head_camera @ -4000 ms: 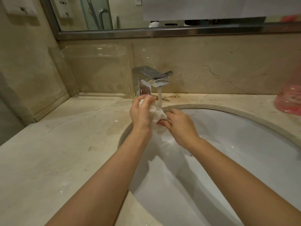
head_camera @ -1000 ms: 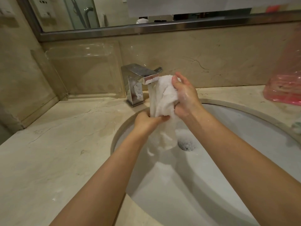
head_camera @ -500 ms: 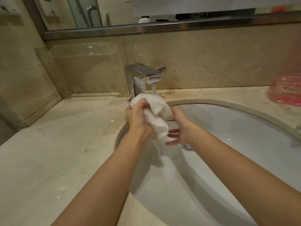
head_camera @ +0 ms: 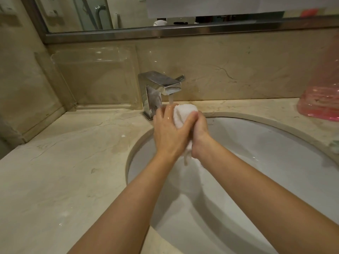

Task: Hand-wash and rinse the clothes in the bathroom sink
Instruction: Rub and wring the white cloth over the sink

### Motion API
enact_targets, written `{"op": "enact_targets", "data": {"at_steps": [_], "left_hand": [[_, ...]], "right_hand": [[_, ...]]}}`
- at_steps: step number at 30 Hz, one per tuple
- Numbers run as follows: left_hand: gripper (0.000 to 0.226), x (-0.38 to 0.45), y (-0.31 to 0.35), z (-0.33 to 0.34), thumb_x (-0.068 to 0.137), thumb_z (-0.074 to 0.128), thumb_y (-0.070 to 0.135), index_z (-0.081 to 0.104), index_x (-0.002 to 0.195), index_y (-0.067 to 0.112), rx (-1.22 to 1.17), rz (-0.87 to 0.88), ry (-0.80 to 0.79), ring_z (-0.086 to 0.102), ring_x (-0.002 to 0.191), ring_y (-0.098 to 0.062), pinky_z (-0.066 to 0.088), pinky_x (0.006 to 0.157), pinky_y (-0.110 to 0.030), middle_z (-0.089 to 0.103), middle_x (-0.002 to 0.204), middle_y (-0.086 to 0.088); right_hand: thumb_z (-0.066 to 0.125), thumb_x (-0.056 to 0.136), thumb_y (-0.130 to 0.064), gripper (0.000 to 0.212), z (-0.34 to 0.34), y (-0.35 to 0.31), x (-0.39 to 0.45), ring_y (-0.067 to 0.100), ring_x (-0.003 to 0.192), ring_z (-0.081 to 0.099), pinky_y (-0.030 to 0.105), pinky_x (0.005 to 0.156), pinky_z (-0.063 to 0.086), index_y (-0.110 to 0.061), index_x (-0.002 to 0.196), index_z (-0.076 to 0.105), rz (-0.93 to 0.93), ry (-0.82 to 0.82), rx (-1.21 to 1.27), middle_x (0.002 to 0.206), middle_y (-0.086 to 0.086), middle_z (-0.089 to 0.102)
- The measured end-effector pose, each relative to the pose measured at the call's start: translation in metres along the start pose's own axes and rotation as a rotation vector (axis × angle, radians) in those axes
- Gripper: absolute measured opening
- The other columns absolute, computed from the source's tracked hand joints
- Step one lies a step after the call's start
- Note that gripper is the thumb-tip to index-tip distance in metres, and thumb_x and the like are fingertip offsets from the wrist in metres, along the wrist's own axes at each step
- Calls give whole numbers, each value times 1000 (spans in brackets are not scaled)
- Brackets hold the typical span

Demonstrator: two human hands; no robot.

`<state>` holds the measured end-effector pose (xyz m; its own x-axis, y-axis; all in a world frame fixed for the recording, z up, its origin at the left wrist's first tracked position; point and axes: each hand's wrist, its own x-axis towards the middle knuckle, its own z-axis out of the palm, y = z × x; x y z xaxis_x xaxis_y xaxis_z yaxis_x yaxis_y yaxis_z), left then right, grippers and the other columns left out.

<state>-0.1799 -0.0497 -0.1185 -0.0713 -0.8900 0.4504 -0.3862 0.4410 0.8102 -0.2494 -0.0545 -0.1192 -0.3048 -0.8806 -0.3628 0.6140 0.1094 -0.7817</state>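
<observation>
A small white cloth (head_camera: pixel 183 113) is bunched between both of my hands over the back left of the white oval sink (head_camera: pixel 266 153). My left hand (head_camera: pixel 168 131) wraps its fingers over the cloth from the left. From the right, my right hand (head_camera: pixel 200 136) grips the same bundle, and a wet tail of cloth hangs down below the two wrists. The chrome faucet (head_camera: pixel 159 88) stands just behind, and its water stream runs down onto my left hand's fingers and the cloth's top edge.
Beige marble counter (head_camera: pixel 64 171) surrounds the sink, wide on the left. A clear acrylic tray (head_camera: pixel 95 77) leans in the back left corner. A pink plastic bag (head_camera: pixel 322 99) sits at the right edge. A mirror spans the wall above.
The cloth, stretched out between a raised right hand and lower left hand a second ago, is now squeezed into a tight ball between both hands under the stream.
</observation>
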Motion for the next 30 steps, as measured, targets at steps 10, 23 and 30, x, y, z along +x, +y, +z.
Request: {"op": "enact_targets", "data": {"at_steps": [10, 23, 30], "left_hand": [[33, 12, 3, -7, 96, 49, 26, 60, 66, 18, -378, -470, 107, 58, 71, -20, 48, 72, -35, 63, 70, 1], [38, 20, -15, -9, 96, 41, 30, 69, 110, 7, -764, -893, -14, 70, 88, -27, 58, 72, -34, 72, 98, -11], [17, 22, -17, -14, 90, 50, 23, 64, 93, 14, -1017, -988, 28, 61, 59, -16, 45, 41, -17, 63, 68, 1]], "right_hand": [[56, 89, -24, 35, 6, -1, -15, 9, 53, 45, 19, 47, 35, -19, 55, 49, -678, 235, -672, 55, -6, 50], [43, 93, -46, 34, 5, -19, -16, 21, 80, 56, 32, 66, 39, -19, 89, 63, -764, -8, -1374, 80, -4, 61], [34, 95, -11, 54, 20, -72, 19, 12, 91, 54, 22, 68, 46, -22, 148, 35, -461, 19, -1021, 137, 3, 48]]}}
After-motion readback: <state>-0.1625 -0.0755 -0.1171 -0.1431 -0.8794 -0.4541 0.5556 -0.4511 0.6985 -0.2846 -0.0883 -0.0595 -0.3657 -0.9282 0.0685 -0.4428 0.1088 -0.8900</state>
